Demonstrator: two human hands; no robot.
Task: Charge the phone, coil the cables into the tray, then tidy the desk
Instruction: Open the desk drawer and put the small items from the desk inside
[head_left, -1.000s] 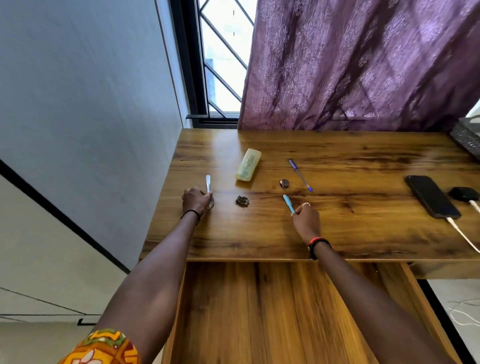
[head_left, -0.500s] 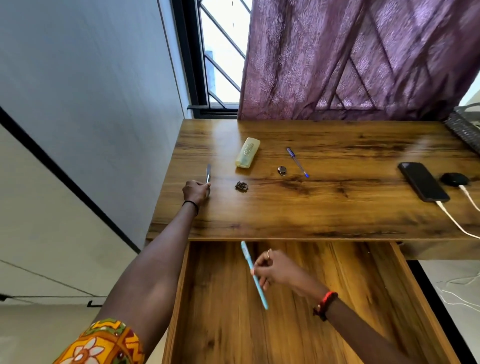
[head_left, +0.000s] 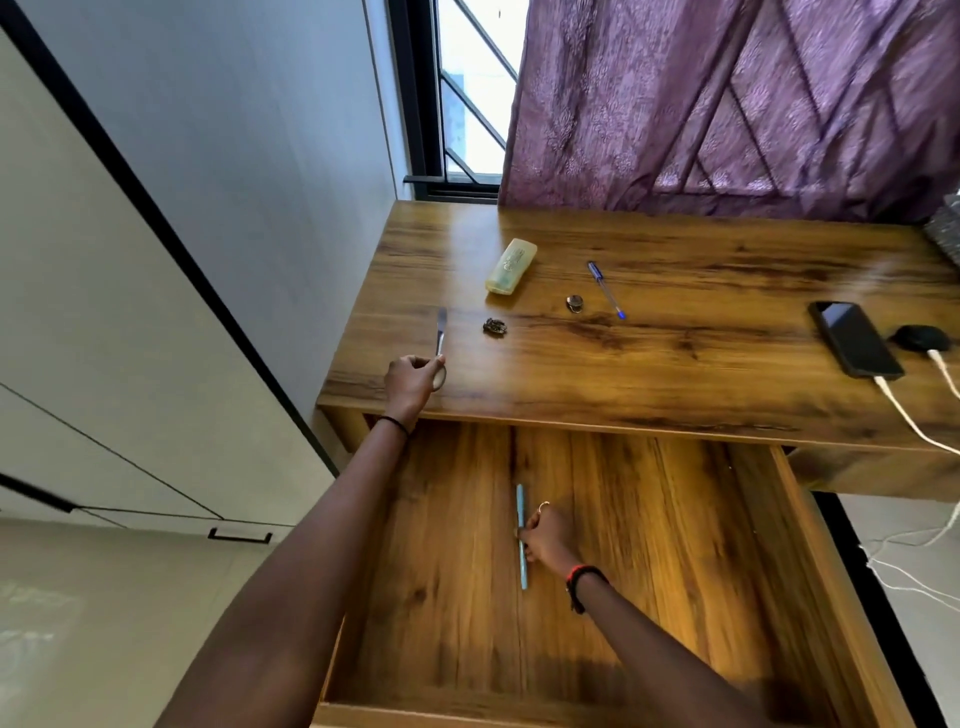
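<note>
Desk (head_left: 675, 374) carries the phone (head_left: 854, 345) at its right end w/ a white cable (head_left: 904, 410) plugged in and trailing off the front edge. The drawer (head_left: 701, 597) below is pulled wide open. From my seat the left hand (head_left: 413, 382) grips the bowl end of a metal spoon (head_left: 441, 335) near the front-left edge, and the right hand (head_left: 545, 535) pinches a light-blue pen (head_left: 521, 561) low in the drawer; can't tell if it's touching the floor. Risks imo: pen rolls if dropped, spoon handle sweeps the small dark clump (head_left: 494, 327) nearby, and a careless drawer shove snags the cable and tugs the phone.
</note>
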